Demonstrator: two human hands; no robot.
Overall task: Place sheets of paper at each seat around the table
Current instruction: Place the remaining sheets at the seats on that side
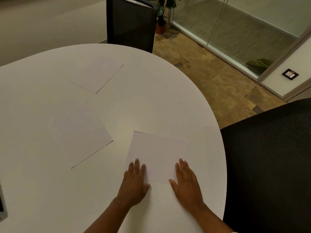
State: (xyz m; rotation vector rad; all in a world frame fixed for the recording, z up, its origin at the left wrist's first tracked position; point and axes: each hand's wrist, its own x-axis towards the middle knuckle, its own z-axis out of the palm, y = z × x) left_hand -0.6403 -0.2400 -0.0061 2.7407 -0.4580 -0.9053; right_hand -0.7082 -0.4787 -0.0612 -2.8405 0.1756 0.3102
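Three white sheets lie on the round white table [42, 182]. The nearest sheet [159, 153] is by the right edge, in front of the black mesh chair [272, 157]. My left hand [134, 182] lies flat on its near left corner, fingers spread. My right hand [186, 184] lies flat on its near right corner, also spread. A second sheet [80, 137], possibly a thin stack, rests near the table's middle left. A third sheet [99, 76] sits at the far side, near another black chair [131, 22].
A potted plant [161, 17] stands on the floor behind the far chair. Glass partitions [235, 31] run along the right. A dark-edged object [2, 207] shows at the left border. Brown patterned floor lies between the chairs.
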